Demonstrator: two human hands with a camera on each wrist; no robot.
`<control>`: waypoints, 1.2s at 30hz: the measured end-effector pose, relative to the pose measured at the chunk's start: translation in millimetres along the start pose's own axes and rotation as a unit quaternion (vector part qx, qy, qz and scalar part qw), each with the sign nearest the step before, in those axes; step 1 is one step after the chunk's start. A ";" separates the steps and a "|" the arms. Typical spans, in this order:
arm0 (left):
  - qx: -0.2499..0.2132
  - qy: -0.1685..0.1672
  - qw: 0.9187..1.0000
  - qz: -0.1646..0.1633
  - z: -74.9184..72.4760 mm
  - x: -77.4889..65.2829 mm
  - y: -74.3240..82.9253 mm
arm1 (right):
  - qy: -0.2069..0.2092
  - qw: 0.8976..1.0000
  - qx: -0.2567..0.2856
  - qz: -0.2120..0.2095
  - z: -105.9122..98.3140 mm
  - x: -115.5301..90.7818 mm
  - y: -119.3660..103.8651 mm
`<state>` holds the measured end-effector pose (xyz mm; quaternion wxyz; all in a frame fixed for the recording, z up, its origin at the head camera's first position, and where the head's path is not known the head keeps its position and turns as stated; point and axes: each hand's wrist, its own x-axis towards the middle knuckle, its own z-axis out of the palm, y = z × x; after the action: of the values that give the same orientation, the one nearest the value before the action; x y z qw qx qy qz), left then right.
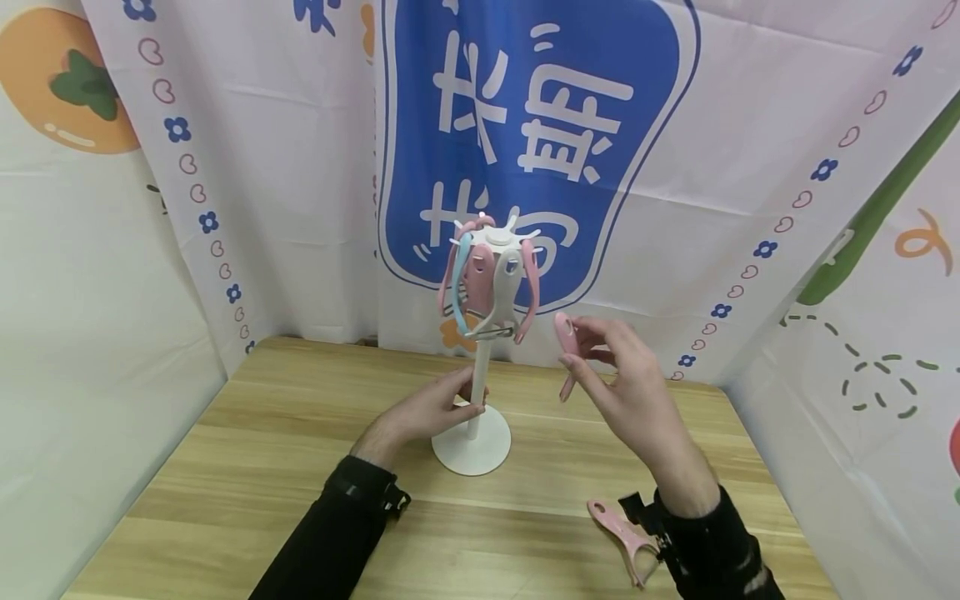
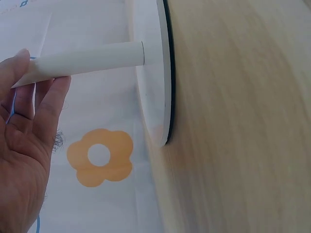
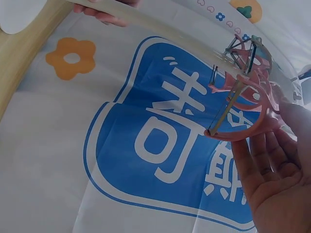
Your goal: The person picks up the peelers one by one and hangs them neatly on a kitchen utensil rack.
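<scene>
A white rotating-style stand, with a round base (image 1: 483, 457) and a slim pole (image 2: 102, 60), stands on the table. My left hand (image 1: 427, 407) grips its pole low down, thumb and fingers around it. From the hooked top (image 1: 498, 238) hang several Y-shaped peelers: pink ones, a white peeler (image 1: 507, 279) and a light blue peeler (image 1: 455, 287). To the right of these, my right hand (image 1: 630, 383) pinches another pink peeler (image 1: 566, 333) by its handle, its holed end up. In the right wrist view its blade (image 3: 226, 109) faces the pole.
One more pink peeler (image 1: 618, 527) lies on the wooden table (image 1: 300, 417) near its front right, beside the right cuff. Printed cloth (image 1: 300, 167) hangs behind the table and along both sides.
</scene>
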<state>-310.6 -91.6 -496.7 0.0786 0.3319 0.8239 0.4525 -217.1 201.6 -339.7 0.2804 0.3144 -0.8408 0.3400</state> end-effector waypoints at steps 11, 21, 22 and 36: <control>0.012 0.005 1.000 -0.003 -0.6 -1.5 4.3 | 0.028 1.000 -0.001 0.003 -4.8 13.6 -3.3; 0.030 0.010 0.999 0.026 -1.2 -0.7 0.3 | 0.054 0.998 0.008 0.009 -6.6 25.9 -2.7; 0.030 0.010 0.999 0.027 -1.3 -0.6 0.3 | 0.056 0.998 0.007 0.009 -6.8 26.9 -2.4; 0.018 -0.013 0.999 0.029 3.4 1.8 1.8 | 0.079 0.997 0.005 0.014 -8.2 41.6 -0.2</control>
<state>-309.6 -87.4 -496.9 0.0703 0.3635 0.8206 0.4354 -241.7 193.5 -306.1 0.3400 0.2764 -0.8183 0.3721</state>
